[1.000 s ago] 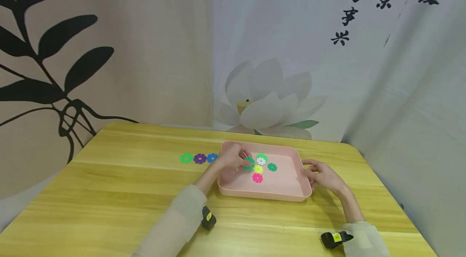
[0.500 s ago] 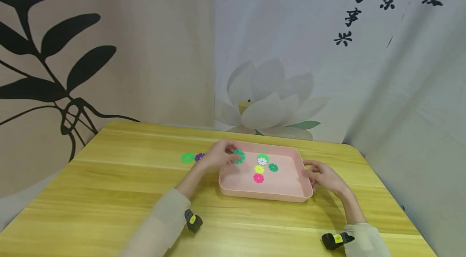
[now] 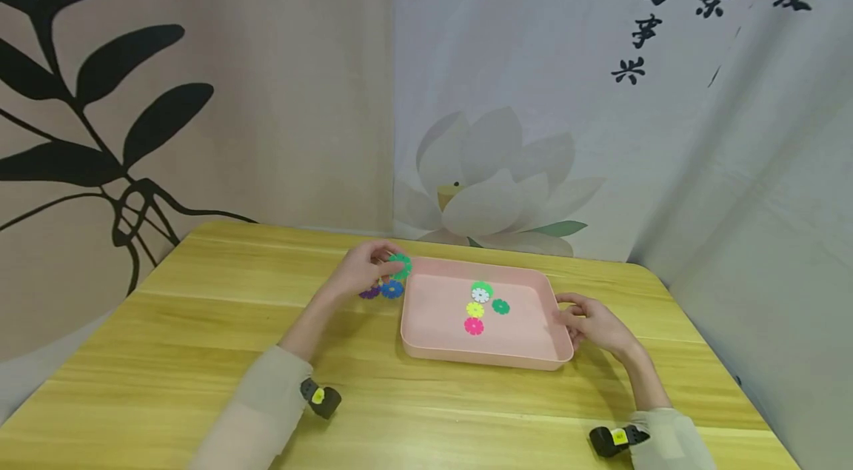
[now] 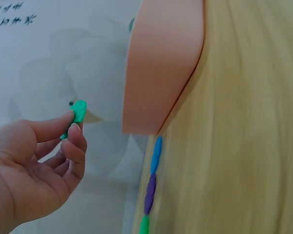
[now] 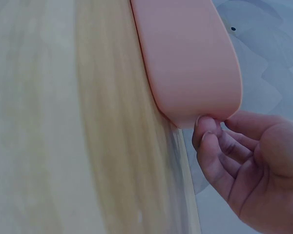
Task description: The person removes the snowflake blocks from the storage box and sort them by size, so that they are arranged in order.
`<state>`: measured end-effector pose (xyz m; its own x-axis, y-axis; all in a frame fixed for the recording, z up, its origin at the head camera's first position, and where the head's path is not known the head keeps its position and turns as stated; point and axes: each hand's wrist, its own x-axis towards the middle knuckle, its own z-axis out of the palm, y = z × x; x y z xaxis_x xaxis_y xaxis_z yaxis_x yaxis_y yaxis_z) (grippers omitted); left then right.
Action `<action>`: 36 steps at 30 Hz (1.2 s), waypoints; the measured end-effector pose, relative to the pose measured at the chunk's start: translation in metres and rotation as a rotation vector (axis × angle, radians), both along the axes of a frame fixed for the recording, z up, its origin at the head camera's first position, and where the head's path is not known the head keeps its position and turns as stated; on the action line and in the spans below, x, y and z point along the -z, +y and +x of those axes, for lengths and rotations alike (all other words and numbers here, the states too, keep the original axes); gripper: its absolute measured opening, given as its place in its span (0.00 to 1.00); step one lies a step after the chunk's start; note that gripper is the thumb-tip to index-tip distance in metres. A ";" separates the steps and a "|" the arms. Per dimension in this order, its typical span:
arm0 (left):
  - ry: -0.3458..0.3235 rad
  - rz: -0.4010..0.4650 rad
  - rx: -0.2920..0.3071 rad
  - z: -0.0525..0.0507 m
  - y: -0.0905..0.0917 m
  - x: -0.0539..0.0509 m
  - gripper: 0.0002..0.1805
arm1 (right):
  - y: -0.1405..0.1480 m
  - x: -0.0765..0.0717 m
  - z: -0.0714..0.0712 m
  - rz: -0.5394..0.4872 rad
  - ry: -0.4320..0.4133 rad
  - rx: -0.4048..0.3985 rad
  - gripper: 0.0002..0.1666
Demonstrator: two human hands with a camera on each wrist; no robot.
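Observation:
My left hand [image 3: 362,270] pinches a green snowflake disc [image 3: 400,266] between thumb and fingers, raised near the far left corner of the pink tray [image 3: 526,337]. Edge-on, the same disc [image 4: 78,113] shows in the left wrist view. Below that hand, a blue disc [image 3: 392,289] and a purple disc [image 3: 369,294] lie in a row on the table; a light green disc [image 4: 144,225] continues it, hidden by the hand in the head view. At the tray's right side, my right hand [image 3: 596,323] grips the rim, thumb over the edge.
Inside the tray lie a white disc [image 3: 480,295] overlapping a light green disc [image 3: 484,286], a yellow disc [image 3: 475,310], a pink disc [image 3: 474,326] and a darker green disc [image 3: 500,306]. A printed curtain [image 3: 320,85] hangs behind the wooden table [image 3: 426,411].
The left hand has carried the green disc up and leftward from inside the tray, over its left rim, to above the row. The right hand stays on the tray.

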<state>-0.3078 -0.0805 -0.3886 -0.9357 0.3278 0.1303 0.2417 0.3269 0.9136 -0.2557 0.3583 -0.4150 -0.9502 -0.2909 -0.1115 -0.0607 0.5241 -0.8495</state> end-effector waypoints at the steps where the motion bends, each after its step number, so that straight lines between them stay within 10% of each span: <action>1: 0.001 0.000 -0.007 0.000 -0.004 -0.001 0.13 | 0.000 0.000 0.000 0.000 0.000 0.000 0.32; 36: -0.166 -0.106 -0.179 0.004 -0.121 0.019 0.19 | -0.006 -0.003 0.003 0.014 0.001 0.012 0.31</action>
<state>-0.3035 -0.2011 -0.4072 -0.9857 0.1588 -0.0565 0.0208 0.4469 0.8943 -0.2525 0.3528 -0.4122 -0.9537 -0.2779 -0.1147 -0.0549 0.5363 -0.8423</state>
